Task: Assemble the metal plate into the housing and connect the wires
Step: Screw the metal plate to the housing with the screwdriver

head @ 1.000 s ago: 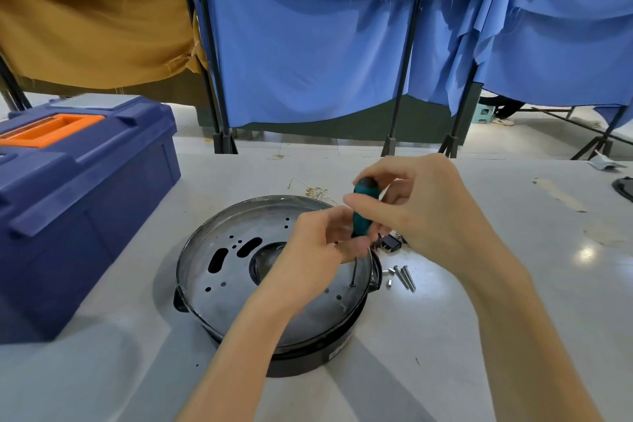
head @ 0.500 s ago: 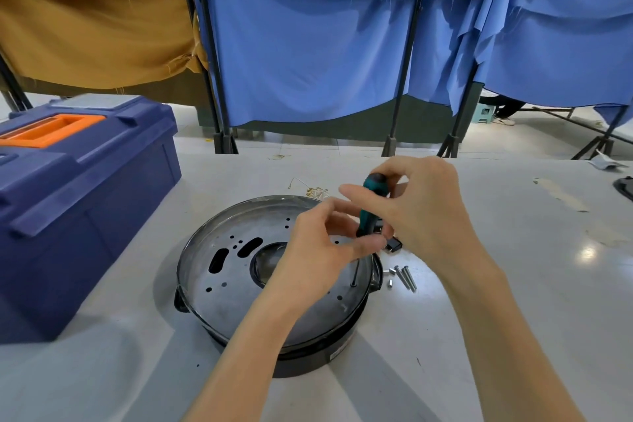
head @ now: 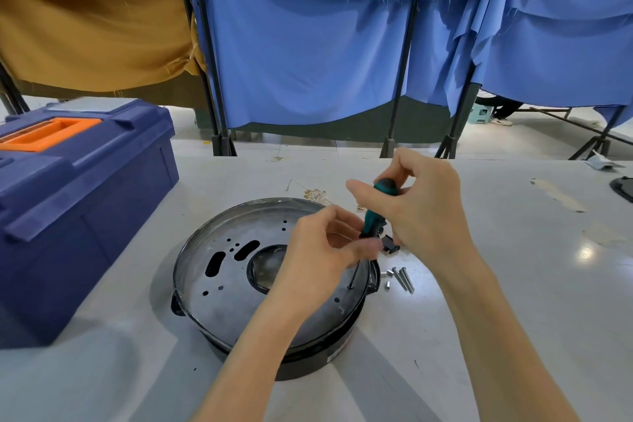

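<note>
Looks like fastening the metal plate (head: pixel 233 288) down, with it already sitting in the black housing (head: pixel 308 358) right beneath the 2 hands. Got the right hand (head: pixel 424 212) wrapped round the top of the teal screwdriver (head: pixel 371 224). Got the left hand (head: pixel 325 250) just below it, pinching the bottom of the handle to steady the shaft. Tip planted on the plate a bit below the left hand. Can't make out a screw head there, too small to tell.

Biggest worry: leaning on a tilted shaft. Looks angled rather than plumb, so easy to cam out and skate across the plate, scratching it or jabbing the left hand. Same tilt could mean cross-threading. Worth squaring up before cranking.

Next one: nothing pinning the housing down, with both hands busy on the tool. Could spin or scoot on the table (head: pixel 513 301) under torque.

Also got 2 long screws (head: pixel 403 279) lying loose just right of the left hand, under the right wrist, near a small black part (head: pixel 390 246). Easy to sweep away with a forearm.

Wires (head: pixel 313 195) sitting past the left hand by the far rim, apparently not hooked up yet. Plenty left to do, so no rushing.
</note>
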